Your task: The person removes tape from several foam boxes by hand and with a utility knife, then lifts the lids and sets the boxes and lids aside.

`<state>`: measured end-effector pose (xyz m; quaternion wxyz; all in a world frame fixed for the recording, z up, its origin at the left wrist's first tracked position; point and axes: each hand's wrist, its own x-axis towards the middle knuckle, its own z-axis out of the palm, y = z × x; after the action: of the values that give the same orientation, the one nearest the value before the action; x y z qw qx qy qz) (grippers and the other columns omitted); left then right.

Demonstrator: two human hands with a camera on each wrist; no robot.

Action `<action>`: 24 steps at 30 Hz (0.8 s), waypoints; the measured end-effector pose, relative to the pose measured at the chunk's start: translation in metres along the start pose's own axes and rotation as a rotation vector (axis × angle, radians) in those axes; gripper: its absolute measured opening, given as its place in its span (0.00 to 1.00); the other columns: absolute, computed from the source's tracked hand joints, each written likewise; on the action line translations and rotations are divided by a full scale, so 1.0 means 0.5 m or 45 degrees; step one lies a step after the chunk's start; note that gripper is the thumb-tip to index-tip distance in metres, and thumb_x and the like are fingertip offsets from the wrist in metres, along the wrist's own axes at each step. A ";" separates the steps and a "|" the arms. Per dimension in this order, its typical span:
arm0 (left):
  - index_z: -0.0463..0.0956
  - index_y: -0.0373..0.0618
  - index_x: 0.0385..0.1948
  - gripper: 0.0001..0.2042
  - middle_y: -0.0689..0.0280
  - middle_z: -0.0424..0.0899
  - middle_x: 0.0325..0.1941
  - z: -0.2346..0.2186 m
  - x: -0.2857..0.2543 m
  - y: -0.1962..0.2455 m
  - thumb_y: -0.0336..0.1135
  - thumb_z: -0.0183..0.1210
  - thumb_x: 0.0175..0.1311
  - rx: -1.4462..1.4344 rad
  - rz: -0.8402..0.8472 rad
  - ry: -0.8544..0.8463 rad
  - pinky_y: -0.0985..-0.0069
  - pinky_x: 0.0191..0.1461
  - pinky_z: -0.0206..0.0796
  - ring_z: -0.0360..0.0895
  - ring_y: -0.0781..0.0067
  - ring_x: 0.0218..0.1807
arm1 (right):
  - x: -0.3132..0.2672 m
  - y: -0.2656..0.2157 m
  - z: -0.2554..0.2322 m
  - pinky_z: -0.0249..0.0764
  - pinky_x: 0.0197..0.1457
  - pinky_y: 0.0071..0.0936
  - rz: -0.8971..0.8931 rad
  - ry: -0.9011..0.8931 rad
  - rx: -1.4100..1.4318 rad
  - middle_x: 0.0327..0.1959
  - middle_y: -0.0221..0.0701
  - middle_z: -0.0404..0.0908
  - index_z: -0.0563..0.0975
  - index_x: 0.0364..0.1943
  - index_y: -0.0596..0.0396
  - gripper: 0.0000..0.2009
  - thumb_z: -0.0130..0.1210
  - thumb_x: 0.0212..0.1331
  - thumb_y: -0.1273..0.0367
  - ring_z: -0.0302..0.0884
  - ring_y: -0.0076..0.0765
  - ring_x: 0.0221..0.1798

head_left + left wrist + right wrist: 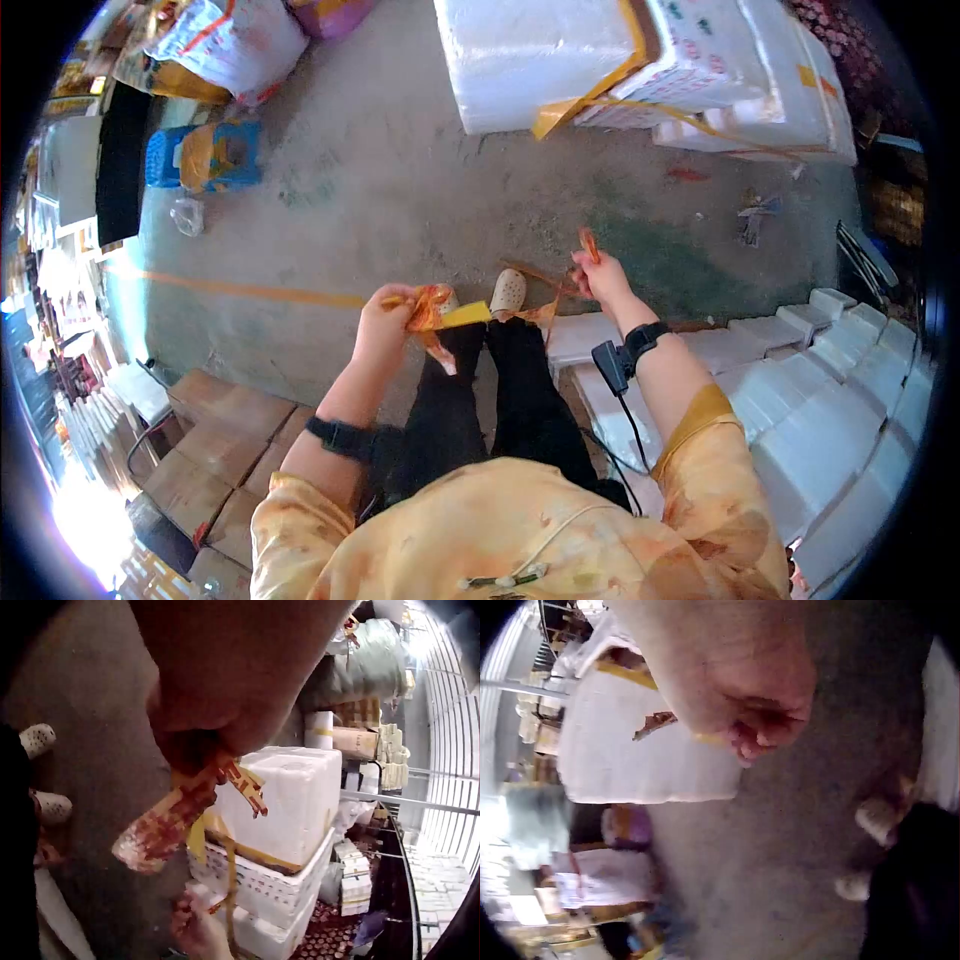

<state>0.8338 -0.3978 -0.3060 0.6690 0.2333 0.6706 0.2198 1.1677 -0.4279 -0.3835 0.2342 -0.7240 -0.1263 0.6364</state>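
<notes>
Nearest, black fabric trousers (520,390) reach forward to a pale, perforated right clog (509,290). Left of that clog, the left hand (383,325) grips a crumpled orange-and-yellow ribbon-like bundle (428,305), fingers curled closed round it. The bundle's long axis runs roughly sideways; its flat yellow end (466,315) points right, towards the clog, and a loose tail (438,352) hangs towards the trousers, where it could snag if the hand dropped. Right of the clog, the right hand (603,278) pinches a small orange strip (589,243), fingers curled. A thin brownish band (533,272) beside the clog could catch underfoot if that foot shifted. Farther off, ahead and right of the clog, are white foam boxes (540,60).
</notes>
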 end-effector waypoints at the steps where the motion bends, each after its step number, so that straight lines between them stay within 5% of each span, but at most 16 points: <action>1: 0.69 0.39 0.34 0.10 0.62 0.73 0.33 -0.025 0.014 -0.035 0.17 0.43 0.53 0.035 -0.013 0.018 0.78 0.36 0.69 0.74 0.71 0.34 | 0.044 0.066 -0.011 0.63 0.17 0.23 0.100 0.021 -0.110 0.23 0.30 0.73 0.73 0.39 0.54 0.09 0.43 0.61 0.67 0.67 0.24 0.17; 5: 0.68 0.39 0.33 0.12 0.61 0.74 0.33 -0.068 0.027 -0.118 0.14 0.41 0.49 0.105 -0.178 0.059 0.75 0.41 0.69 0.74 0.69 0.38 | 0.233 0.429 -0.048 0.66 0.18 0.27 0.343 0.026 -0.508 0.22 0.27 0.72 0.73 0.41 0.52 0.10 0.42 0.60 0.67 0.67 0.28 0.17; 12: 0.69 0.39 0.32 0.15 0.60 0.74 0.32 -0.133 0.083 -0.206 0.10 0.39 0.46 -0.309 -0.305 0.038 0.74 0.38 0.71 0.76 0.66 0.34 | 0.293 0.578 0.023 0.69 0.21 0.30 0.678 -0.097 -0.342 0.27 0.29 0.73 0.74 0.39 0.54 0.10 0.44 0.58 0.67 0.71 0.30 0.23; 17: 0.69 0.40 0.32 0.13 0.61 0.74 0.34 -0.166 0.113 -0.235 0.12 0.41 0.49 -0.195 -0.299 0.056 0.75 0.41 0.71 0.75 0.67 0.37 | 0.354 0.671 0.030 0.72 0.25 0.29 0.853 -0.029 -0.148 0.26 0.31 0.73 0.74 0.32 0.57 0.07 0.46 0.56 0.69 0.73 0.33 0.26; 20: 0.70 0.40 0.34 0.13 0.62 0.74 0.35 -0.168 0.094 -0.219 0.13 0.43 0.51 -0.265 -0.328 0.045 0.75 0.43 0.70 0.74 0.68 0.38 | 0.343 0.689 0.006 0.72 0.27 0.28 0.682 0.054 0.114 0.24 0.31 0.73 0.73 0.31 0.57 0.06 0.48 0.56 0.70 0.73 0.33 0.25; 24: 0.70 0.40 0.35 0.13 0.63 0.73 0.36 -0.157 0.061 -0.181 0.14 0.44 0.52 -0.270 -0.344 0.048 0.75 0.45 0.69 0.74 0.69 0.39 | 0.258 0.553 -0.025 0.70 0.30 0.26 0.566 0.094 0.126 0.30 0.29 0.72 0.71 0.37 0.55 0.08 0.49 0.57 0.67 0.72 0.31 0.29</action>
<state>0.7539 -0.4495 -0.3846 0.7005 0.0650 0.6815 0.2015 1.1686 -0.6057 -0.6319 0.1281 -0.7445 0.0763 0.6507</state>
